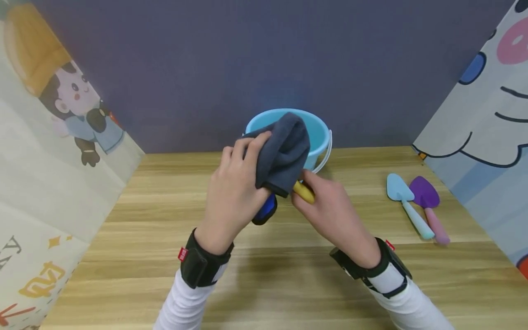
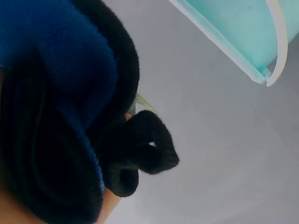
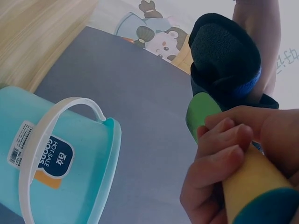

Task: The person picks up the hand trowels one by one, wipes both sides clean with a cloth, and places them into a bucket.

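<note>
My left hand (image 1: pixel 231 197) grips a dark grey cloth (image 1: pixel 285 151) with a blue underside, bunched up above the table in front of the bucket. In the left wrist view, folds of the cloth (image 2: pixel 60 56) cover most of that hand. My right hand (image 1: pixel 334 208) holds a small trowel by its yellow handle (image 3: pixel 259 182), fingers curled around it. The trowel's green blade (image 3: pixel 202 112) points toward the cloth in the right wrist view; whether the two touch, I cannot tell. From the head view, the cloth hides the blade.
A light blue bucket (image 1: pixel 317 130) with a white handle (image 1: pixel 327 153) stands behind the hands, near the dark back panel. To the right on the wooden table (image 1: pixel 165 238) lie a light blue trowel (image 1: pixel 416 220) and a purple trowel (image 1: pixel 426 192) with a pink handle. Printed panels flank both sides.
</note>
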Demonstrator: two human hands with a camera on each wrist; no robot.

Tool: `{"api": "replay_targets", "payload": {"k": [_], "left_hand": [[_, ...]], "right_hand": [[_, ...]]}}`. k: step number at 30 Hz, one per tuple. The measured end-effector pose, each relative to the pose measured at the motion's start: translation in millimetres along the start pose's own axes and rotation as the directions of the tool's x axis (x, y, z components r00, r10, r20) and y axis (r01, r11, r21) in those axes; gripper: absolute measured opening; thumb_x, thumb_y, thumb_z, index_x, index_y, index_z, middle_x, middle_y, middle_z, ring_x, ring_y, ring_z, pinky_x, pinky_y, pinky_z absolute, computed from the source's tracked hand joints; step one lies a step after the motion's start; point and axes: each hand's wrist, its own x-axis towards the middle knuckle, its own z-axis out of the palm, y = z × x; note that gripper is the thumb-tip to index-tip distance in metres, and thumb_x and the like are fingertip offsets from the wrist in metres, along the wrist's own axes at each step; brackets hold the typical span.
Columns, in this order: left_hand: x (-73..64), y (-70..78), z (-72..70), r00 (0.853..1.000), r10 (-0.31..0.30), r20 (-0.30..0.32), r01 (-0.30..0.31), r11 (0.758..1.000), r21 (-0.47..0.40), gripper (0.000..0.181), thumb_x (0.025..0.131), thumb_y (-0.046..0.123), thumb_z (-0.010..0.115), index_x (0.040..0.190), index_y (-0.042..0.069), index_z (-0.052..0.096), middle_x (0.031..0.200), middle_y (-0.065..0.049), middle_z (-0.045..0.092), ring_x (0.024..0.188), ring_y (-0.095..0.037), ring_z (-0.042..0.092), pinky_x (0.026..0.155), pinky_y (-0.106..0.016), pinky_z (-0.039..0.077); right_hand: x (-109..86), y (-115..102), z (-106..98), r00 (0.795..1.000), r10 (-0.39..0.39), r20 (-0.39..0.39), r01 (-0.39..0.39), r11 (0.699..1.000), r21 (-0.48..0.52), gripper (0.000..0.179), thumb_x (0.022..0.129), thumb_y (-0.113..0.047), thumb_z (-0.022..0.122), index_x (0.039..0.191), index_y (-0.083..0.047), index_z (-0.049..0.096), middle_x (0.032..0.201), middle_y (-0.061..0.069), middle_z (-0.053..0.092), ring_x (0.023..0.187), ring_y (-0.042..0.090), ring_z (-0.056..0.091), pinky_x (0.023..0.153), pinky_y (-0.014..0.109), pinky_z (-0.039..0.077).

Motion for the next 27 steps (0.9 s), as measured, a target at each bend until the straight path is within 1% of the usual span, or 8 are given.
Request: {"api": "replay_targets", "payload": {"k": [4, 11, 19, 27], "left_hand": [[1.2, -2.1, -1.2, 1.0, -0.01, -0.01, 0.01, 1.0, 0.003, 0.074, 0.088, 0.029, 0.078, 0.152, 0.024, 0.042, 0.133, -0.01, 0.059, 0.101, -0.031, 0.057, 0.066, -0.047, 0.06], [2.2, -4.9, -5.0, 0.999, -0.047, -0.019, 0.047, 0.999, -0.004, 0.073, 0.088, 0.027, 0.078, 0.152, 0.025, 0.042, 0.133, -0.009, 0.059, 0.101, -0.031, 0.057, 0.066, -0.048, 0.059], [3.9, -10.7, -9.0, 0.993, -0.114, -0.021, 0.114, 0.993, 0.012, 0.075, 0.088, 0.024, 0.079, 0.152, 0.023, 0.041, 0.135, -0.012, 0.058, 0.106, -0.035, 0.058, 0.07, -0.052, 0.06], [4.5, -15.5, -12.5, 0.986, -0.166, -0.019, 0.166, 0.986, 0.006, 0.077, 0.087, 0.02, 0.079, 0.153, 0.023, 0.039, 0.135, -0.013, 0.057, 0.107, -0.036, 0.057, 0.071, -0.054, 0.059]], "right_hand": [[-0.7, -1, 0, 1.0, -0.017, -0.011, 0.017, 1.0, -0.013, 0.013, 0.095, -0.015, 0.065, 0.108, -0.013, 0.064, 0.07, 0.001, 0.054, 0.054, 0.011, 0.046, 0.052, 0.026, 0.04], [-1.7, -5, 0, 0.999, -0.031, -0.014, 0.031, 0.999, -0.034, 0.01, 0.094, -0.014, 0.066, 0.104, -0.012, 0.063, 0.071, 0.001, 0.054, 0.055, 0.012, 0.046, 0.053, 0.025, 0.04], [-2.3, -9, -1, 1.0, -0.025, 0.002, 0.025, 0.999, -0.048, 0.02, 0.094, -0.015, 0.068, 0.113, -0.011, 0.067, 0.08, 0.002, 0.062, 0.06, 0.013, 0.05, 0.056, 0.025, 0.043], [-4.0, -11, -1, 0.999, -0.037, 0.005, 0.037, 0.998, -0.051, 0.021, 0.093, -0.015, 0.069, 0.114, -0.011, 0.069, 0.079, 0.001, 0.062, 0.06, 0.011, 0.049, 0.056, 0.024, 0.042]]}}
